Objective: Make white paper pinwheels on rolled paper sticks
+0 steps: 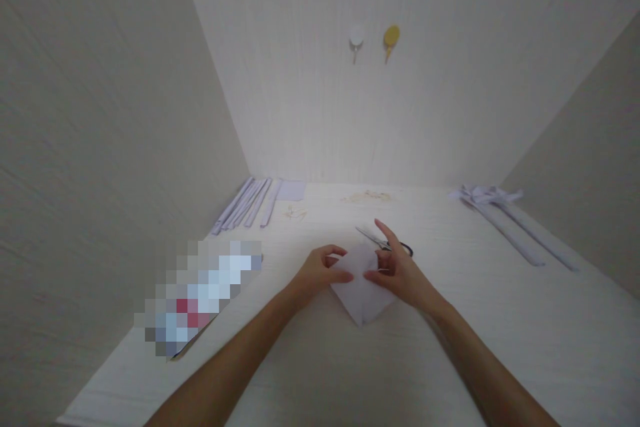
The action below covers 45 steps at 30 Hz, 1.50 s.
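A pale folded sheet of paper [361, 290] is held up between my two hands, one corner pointing down toward me and a crease down its middle. My left hand [323, 268] pinches its left edge between thumb and fingers. On the right edge, my right hand [397, 273] grips the paper with thumb and curled fingers, its index finger lifted away. Just behind the paper lie scissors [384, 242] with dark handles, partly hidden by my right hand.
Several rolled paper strips [241, 207] lie at the back left beside a flat paper square [293, 190]. Loose rubber bands [373, 196] rest near the back wall. At right is a paper piece with long sticks [505, 227]. A blurred-out object [210, 300] sits left; hooks [391, 37] hang on the wall.
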Each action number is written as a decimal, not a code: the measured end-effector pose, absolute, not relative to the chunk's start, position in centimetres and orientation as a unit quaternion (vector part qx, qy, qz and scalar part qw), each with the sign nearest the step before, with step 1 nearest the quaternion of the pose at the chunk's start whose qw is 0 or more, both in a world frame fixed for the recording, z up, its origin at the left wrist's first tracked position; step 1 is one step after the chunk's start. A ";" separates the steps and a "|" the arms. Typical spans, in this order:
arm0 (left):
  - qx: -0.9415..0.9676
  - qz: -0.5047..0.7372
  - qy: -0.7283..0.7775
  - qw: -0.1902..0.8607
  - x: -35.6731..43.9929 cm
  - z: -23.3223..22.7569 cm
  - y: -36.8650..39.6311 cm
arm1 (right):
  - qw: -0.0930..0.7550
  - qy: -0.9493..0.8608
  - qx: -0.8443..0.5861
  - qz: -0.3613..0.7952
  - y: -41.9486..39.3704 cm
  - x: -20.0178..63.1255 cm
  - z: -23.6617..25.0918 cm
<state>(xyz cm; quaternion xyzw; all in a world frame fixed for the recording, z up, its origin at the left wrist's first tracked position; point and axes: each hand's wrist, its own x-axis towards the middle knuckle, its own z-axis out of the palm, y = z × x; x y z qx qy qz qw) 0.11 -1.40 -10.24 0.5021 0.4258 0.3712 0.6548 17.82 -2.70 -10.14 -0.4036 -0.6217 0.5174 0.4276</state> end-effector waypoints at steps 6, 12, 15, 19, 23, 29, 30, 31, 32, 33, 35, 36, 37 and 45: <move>0.580 0.323 0.473 0.580 0.4 -10.5 -1.9 | 0.390 -0.633 -0.384 0.547 -2.9 17.6 -10.5; 0.601 0.320 0.472 0.560 0.4 -10.8 -1.6 | 0.396 -0.641 -0.387 0.531 -2.9 17.5 -10.5; 0.603 0.322 0.482 0.548 0.4 -10.9 -1.6 | 0.395 -0.647 -0.393 0.520 -2.9 17.5 -10.7; 0.570 0.341 0.502 0.554 0.6 -11.0 -1.5 | 0.417 -0.640 -0.406 0.501 -2.6 17.4 -11.1; 0.486 0.388 0.496 0.606 0.5 -10.8 -1.3 | 0.464 -0.622 -0.395 0.492 -2.2 17.3 -10.9; 0.391 0.462 0.483 0.633 -0.1 -10.7 -0.8 | 0.514 -0.593 -0.370 0.498 -2.2 17.3 -10.7; 0.379 0.471 0.477 0.638 -0.2 -10.7 -0.8 | 0.513 -0.594 -0.371 0.496 -2.2 17.3 -10.8; 0.370 0.477 0.469 0.645 -0.3 -10.6 -0.7 | 0.510 -0.598 -0.371 0.495 -2.2 17.3 -10.8; 0.360 0.482 0.462 0.652 -0.4 -10.5 -0.7 | 0.502 -0.601 -0.373 0.497 -2.2 17.2 -10.9; 0.351 0.485 0.456 0.659 -0.4 -10.4 -0.6 | 0.488 -0.605 -0.378 0.502 -2.2 17.2 -11.0; 0.335 0.487 0.450 0.670 -0.5 -10.2 -0.6 | 0.458 -0.611 -0.386 0.518 -2.3 17.0 -11.0; 0.329 0.486 0.449 0.674 -0.6 -10.1 -0.6 | 0.445 -0.612 -0.389 0.527 -2.4 17.0 -10.9; 0.325 0.487 0.448 0.676 -0.6 -10.0 -0.6 | 0.433 -0.612 -0.393 0.532 -2.4 16.9 -10.8; 0.335 0.499 0.455 0.657 -0.2 -10.0 -0.8 | 0.432 -0.586 -0.452 0.515 -2.6 16.2 -10.6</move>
